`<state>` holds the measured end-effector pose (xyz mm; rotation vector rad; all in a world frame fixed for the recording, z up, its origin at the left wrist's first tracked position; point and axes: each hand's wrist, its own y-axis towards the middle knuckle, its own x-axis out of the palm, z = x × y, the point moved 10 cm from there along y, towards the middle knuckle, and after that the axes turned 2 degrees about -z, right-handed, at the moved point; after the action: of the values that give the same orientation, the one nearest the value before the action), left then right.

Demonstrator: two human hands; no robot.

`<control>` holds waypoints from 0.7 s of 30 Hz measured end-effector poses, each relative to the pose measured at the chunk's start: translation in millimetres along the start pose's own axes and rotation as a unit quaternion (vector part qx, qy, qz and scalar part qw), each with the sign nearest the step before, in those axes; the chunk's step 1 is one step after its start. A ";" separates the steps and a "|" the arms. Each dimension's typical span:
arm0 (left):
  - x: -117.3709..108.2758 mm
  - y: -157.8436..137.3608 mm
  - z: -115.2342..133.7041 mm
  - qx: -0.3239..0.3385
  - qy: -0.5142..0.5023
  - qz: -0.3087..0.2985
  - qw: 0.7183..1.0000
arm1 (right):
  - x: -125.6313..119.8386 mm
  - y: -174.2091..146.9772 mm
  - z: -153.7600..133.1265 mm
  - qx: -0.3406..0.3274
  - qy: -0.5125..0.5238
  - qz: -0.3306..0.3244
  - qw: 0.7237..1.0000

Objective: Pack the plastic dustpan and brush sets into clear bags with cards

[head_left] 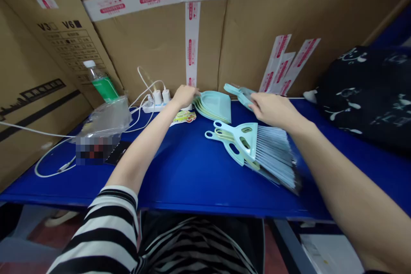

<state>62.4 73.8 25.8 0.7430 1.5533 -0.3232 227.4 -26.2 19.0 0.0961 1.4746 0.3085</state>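
Observation:
At the back of the blue table, a stack of light blue and pale green dustpans (pixel 217 103) lies nested together. My left hand (pixel 185 95) is closed at the stack's left end, covering the handles. In my right hand (pixel 272 109), gripped by its wide end, is a light blue dustpan (pixel 242 95), its looped handle pointing left. Below it lies a pile of small hand brushes (pixel 253 147), light blue and pale green, with grey-blue bristles fanned towards the lower right. My right forearm passes just right of those bristles.
Large cardboard boxes (pixel 154 38) wall off the back. To the left stand a bottle (pixel 104 87), a clear plastic bag (pixel 107 117) and white cables by a power strip (pixel 150 108). A colourful packet (pixel 184 117) lies near my left wrist. A black patterned bag (pixel 369 94) sits right.

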 end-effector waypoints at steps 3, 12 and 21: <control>-1.6 -0.7 -2.6 -0.008 0.005 0.001 1.000 | 1.1 0.0 1.3 0.008 -0.001 -0.004 1.000; -14.0 -19.8 43.6 0.062 -0.011 0.040 0.997 | 0.6 -0.7 2.8 0.020 0.001 -0.012 1.000; 11.2 -84.9 160.1 0.346 -0.074 -0.074 0.932 | -3.5 -3.4 4.4 0.026 0.016 -0.015 0.999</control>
<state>134.5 -84.5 -26.5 1.1113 1.3479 -1.0519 232.0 -29.8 21.9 0.1116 1.5151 0.2489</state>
